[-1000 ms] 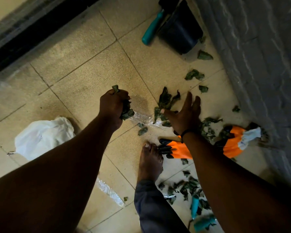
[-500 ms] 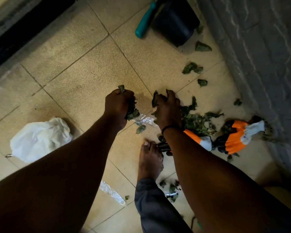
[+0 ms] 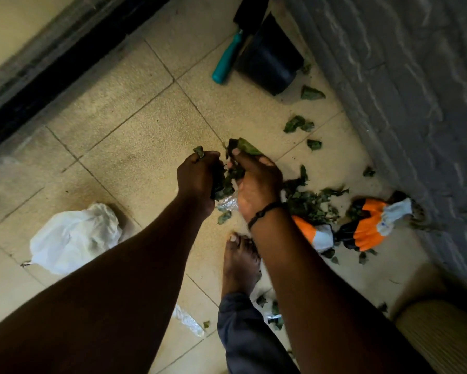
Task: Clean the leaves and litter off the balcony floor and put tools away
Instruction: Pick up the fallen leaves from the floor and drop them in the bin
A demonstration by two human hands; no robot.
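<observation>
My left hand (image 3: 198, 176) grips a bunch of dark green leaves above the tiled floor. Right beside it, my right hand (image 3: 256, 182) holds more leaves (image 3: 244, 148), with some sticking out past its fingers. A pile of loose leaves (image 3: 312, 205) lies on the tiles just right of my right wrist. Single leaves (image 3: 298, 124) are scattered toward the grey wall. A clear plastic scrap (image 3: 228, 203) lies under my hands. Two orange, black and white gloves (image 3: 367, 228) lie by the wall. A teal-handled trowel (image 3: 228, 59) lies next to a black pot (image 3: 270, 60).
A crumpled white plastic bag (image 3: 74, 236) lies on the floor at the left. Another clear wrapper (image 3: 188, 322) lies near my leg. My bare foot (image 3: 240, 263) stands below my hands. A dark door threshold (image 3: 65, 66) runs along the upper left; a grey brick wall (image 3: 405, 90) bounds the right.
My right hand went from reaching open over the leaves to closing on a handful and drawing it up next to my left hand. The view shifted slightly downward.
</observation>
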